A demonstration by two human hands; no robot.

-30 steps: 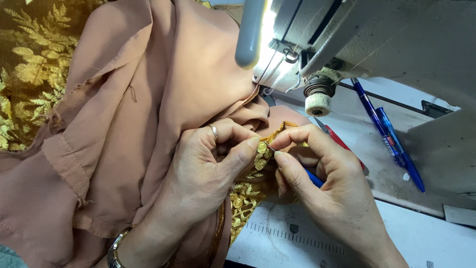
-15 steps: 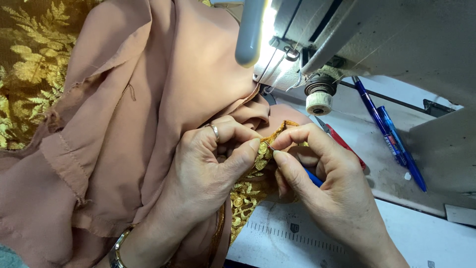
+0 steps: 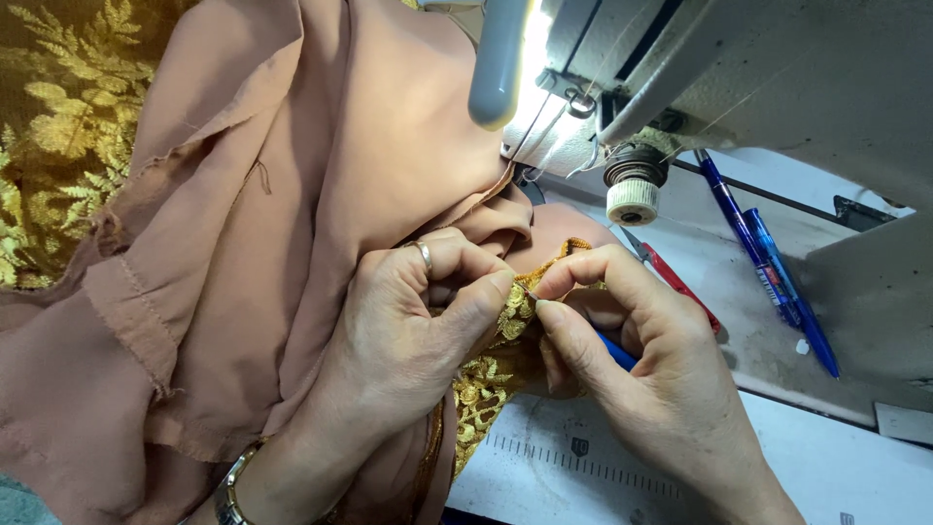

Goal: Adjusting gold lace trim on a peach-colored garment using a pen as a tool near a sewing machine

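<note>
Lace edge: the gold embroidered lace trim (image 3: 505, 326) lies between both hands, just in front of the sewing machine, on top of the soft peach-brown fabric (image 3: 292, 224).
Left hand: the left hand (image 3: 408, 340) pinches the lace edge, thumb pressed against the forefinger; a ring is on one finger, a metal bracelet (image 3: 231, 491) on the wrist.
Right hand: the right hand (image 3: 641, 360) has its thumb and forefinger pressed together on the same edge, seemingly on something very thin there; a blue-handled small tool (image 3: 614, 352) is tucked under its fingers.
Handling: the lace looks light, limp and open-worked, so I judge it can snag or fray easily; best held close at the border, with fingertips.
Around: the grey sewing machine head (image 3: 739, 87) with its lamp, a cream thread knob (image 3: 632, 199), red-handled snips (image 3: 675, 282), two blue pens (image 3: 768, 262) on the white tabletop (image 3: 826, 457).
In the way: the bunched fabric crowds the left side; the machine head stands near above the hands.
</note>
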